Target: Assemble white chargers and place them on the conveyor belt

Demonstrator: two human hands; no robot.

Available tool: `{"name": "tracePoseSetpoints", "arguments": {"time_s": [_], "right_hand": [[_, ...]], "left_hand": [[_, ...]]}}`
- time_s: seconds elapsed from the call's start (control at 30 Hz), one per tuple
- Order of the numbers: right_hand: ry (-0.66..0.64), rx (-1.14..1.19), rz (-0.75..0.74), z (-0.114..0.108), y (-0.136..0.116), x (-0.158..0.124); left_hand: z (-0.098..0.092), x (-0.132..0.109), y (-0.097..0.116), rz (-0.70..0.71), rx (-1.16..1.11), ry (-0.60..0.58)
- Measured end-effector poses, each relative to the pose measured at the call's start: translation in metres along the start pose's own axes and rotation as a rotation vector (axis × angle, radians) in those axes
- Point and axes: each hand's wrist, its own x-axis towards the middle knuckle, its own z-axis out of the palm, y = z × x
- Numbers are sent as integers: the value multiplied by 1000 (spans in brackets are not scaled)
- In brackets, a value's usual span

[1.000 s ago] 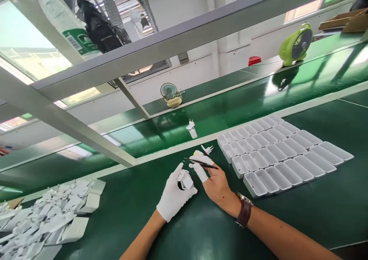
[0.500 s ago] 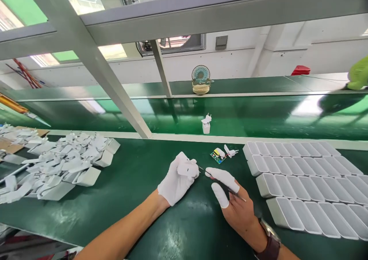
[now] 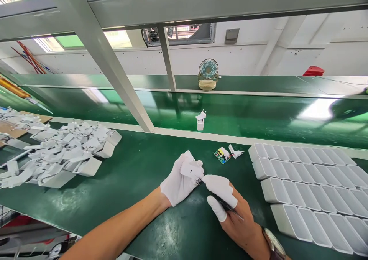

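Observation:
My left hand (image 3: pixel 181 181), in a white glove, is closed around a flat white plastic cover (image 3: pixel 190 170) with a small dark slot in it. My right hand (image 3: pixel 234 210), with white finger coverings, grips dark tweezers (image 3: pixel 228 205). The tweezer tips reach the cover's right edge by my left fingertips; whether they touch is hard to tell. Beyond my right hand, a small green circuit board (image 3: pixel 222 155) lies on the table, beside a white plug piece (image 3: pixel 236 152).
White plastic parts lie heaped over white cases (image 3: pixel 89 167) on the left. Rows of open white cases (image 3: pixel 290 218) stand on the right. A white plug unit (image 3: pixel 200 125) stands on the green belt (image 3: pixel 172 118) behind. Farther back is a small fan (image 3: pixel 208 70). A slanting metal post (image 3: pixel 120 78) rises at left.
My right hand has brought the tweezers closer to the cover in my left hand. The plug unit on the belt has shifted left relative to the fan. The camera view has tilted slightly.

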Motion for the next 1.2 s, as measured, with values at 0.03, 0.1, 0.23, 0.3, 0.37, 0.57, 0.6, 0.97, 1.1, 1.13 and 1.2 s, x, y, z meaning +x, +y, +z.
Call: {"name": "tracePoseSetpoints", "arguments": {"time_s": [0.03,0.1,0.23,0.3,0.37,0.57,0.6,0.97,1.1,1.13,1.2], "right_hand": [[-4,6,2,0,0,0],[-10,19,2,0,0,0],[-24,19,12,-1,-3,4],[-27,9,20,-1,-4,6],[-28,10,23,-1,-6,9],[-45,12,32,0,-4,7],[-48,10,32,1,-4,6],[-62,-22,29,1,-2,4],[-58,-34,22,1,-1,3],[-56,-36,23,1,-1,3],[-63,-40,17,1,-2,3]], "left_hand": [[-1,0,0,0,2,-1],[-2,0,0,0,19,-9],[-1,-1,-1,-12,62,-19],[-1,-2,-2,-14,70,-21],[-2,-2,-3,-16,78,-36],[-2,-2,-6,-14,138,-22],[-2,-2,-7,-8,144,-22],[-3,-3,-9,-8,186,-52],[-4,-3,-9,-1,215,-56],[-3,-3,-9,5,222,-54],[-1,-3,-10,28,228,-39]]}}
